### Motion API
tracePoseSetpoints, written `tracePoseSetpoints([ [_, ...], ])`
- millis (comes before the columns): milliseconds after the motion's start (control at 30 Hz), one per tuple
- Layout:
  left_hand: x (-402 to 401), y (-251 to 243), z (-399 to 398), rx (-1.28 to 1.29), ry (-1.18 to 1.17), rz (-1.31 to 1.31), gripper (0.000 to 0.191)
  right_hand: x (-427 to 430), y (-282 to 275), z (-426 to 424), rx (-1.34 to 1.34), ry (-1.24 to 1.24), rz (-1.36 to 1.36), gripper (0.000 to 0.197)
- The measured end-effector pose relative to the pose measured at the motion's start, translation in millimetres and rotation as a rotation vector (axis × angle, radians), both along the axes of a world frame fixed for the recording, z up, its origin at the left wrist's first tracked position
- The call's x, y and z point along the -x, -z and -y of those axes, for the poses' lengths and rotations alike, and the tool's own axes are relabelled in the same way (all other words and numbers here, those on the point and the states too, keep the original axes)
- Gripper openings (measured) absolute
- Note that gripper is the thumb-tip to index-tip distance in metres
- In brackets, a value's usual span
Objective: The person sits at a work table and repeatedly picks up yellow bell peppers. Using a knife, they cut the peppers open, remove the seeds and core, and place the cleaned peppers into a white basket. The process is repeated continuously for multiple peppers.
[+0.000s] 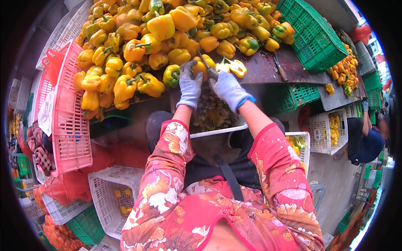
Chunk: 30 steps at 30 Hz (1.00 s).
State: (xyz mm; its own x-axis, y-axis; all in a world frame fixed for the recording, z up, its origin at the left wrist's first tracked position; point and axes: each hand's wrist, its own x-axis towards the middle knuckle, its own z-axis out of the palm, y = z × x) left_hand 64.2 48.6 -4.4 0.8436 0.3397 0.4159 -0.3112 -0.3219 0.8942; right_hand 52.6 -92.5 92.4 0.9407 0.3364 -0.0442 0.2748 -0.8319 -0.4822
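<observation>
A yellow bell pepper [201, 69] is gripped between my two gloved hands at the table's front edge. My left hand [190, 83] holds its left side. In my right hand [226, 86] is a knife [202, 59], its blade slanting up and left over the pepper; its handle is hidden in the glove. Cut pepper pieces [237, 68] with pale insides lie just beyond my right hand. A green-and-yellow pepper [171, 76] rests beside my left fingers. Beneath my hands a white-rimmed container [216, 130] holds pepper cores and scraps.
A big heap of yellow peppers [132, 50] covers the dark table [260, 70]. Another knife [280, 67] lies at right, near a green crate [314, 34]. A pink crate [70, 125] stands at left. White crates [110, 200] flank my legs. Another person [366, 138] bends at far right.
</observation>
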Motion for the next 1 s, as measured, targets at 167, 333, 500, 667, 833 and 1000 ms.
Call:
tracePoseSetpoints([
  [167,-2.4,9.2,-5.3,0.051,-0.008,-0.016,0.044,8.1,39.3,-4.3,-0.078,0.017,0.214,0.043],
  [333,-0.6,-1.6,0.6,-0.056,0.032,0.018,0.043,-34.0,36.4,-7.9,0.047,0.015,-0.019,0.034],
  [500,13.5,-1.3,9.7,-0.160,-0.011,-0.083,0.049,-10.0,41.3,9.6,-0.117,0.111,-0.019,0.043],
  [667,10.3,17.8,14.5,0.083,0.012,0.000,0.050,7.8,31.9,29.9,-0.273,0.119,0.063,0.044],
  [833,15.7,-10.2,38.5,-0.002,0.019,-0.047,0.051,43.8,4.5,51.3,-0.288,0.158,0.335,0.046],
  [1000,26.2,-24.4,18.4,0.052,-0.195,0.063,0.049,63.0,10.8,52.4,-0.395,0.070,0.259,0.045],
])
